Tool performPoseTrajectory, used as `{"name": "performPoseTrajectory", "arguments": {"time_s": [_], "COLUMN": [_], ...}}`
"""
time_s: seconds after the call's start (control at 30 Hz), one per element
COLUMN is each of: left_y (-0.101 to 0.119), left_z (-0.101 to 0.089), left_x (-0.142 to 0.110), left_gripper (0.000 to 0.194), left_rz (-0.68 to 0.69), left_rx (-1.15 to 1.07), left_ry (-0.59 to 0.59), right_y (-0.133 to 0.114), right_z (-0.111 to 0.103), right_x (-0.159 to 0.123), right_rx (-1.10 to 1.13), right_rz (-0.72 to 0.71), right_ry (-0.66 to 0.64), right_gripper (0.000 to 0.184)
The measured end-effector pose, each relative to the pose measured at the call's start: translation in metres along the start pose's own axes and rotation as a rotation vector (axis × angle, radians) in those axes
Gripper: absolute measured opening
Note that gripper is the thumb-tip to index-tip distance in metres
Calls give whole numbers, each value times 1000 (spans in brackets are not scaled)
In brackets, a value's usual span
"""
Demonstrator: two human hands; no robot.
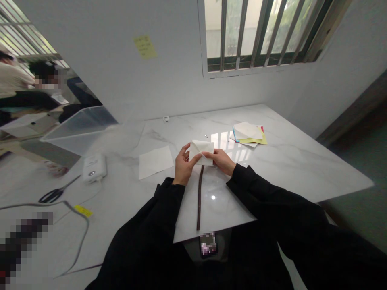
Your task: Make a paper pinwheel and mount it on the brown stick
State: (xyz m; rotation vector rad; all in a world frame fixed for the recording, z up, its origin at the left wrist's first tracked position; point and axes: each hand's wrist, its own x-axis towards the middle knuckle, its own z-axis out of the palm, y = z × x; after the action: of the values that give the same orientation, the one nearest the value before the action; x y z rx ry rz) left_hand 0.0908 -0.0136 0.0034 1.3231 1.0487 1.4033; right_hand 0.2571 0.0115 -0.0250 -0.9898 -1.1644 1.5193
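Observation:
Between my two hands is a small folded sheet of white paper (202, 146), held up over the table. My left hand (184, 166) grips its left side, thumb on the front and fingers behind. From the right, my right hand (223, 160) pinches the paper near its middle, the two thumbs almost meeting. Creases run toward the centre of the paper. Below it, a thin dark brown stick (199, 199) lies lengthwise on the table, its far end close to the paper. A flat white sheet (155, 162) lies to the left of my left hand.
A stack of coloured and white papers (249, 134) sits at the back right. On the left are scissors (57, 193), a white power device (94, 168), a grey cable (86, 233) and a clear plastic bin (81, 127). The marble-patterned table (290, 161) meets the wall behind. People sit at far left.

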Motion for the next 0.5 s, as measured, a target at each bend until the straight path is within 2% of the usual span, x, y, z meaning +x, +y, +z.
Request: {"name": "performPoseTrajectory", "arguments": {"time_s": [0.13, 0.4, 0.5], "left_y": [-5, -12, -13], "left_z": [-1, -4, -6], "left_x": [3, 5, 5], "left_gripper": [60, 59, 59], "left_rz": [4, -52, -66], "left_rx": [-14, -53, -72], "left_ry": [-15, 13, 18], "right_y": [0, -10, -15], "right_z": [-1, -3, -7], "right_x": [0, -5, -4], "right_rx": [4, 32, 45], "right_rz": [4, 28, 6], "right_ry": [-43, -99, -63], "right_gripper": [45, 47, 47]}}
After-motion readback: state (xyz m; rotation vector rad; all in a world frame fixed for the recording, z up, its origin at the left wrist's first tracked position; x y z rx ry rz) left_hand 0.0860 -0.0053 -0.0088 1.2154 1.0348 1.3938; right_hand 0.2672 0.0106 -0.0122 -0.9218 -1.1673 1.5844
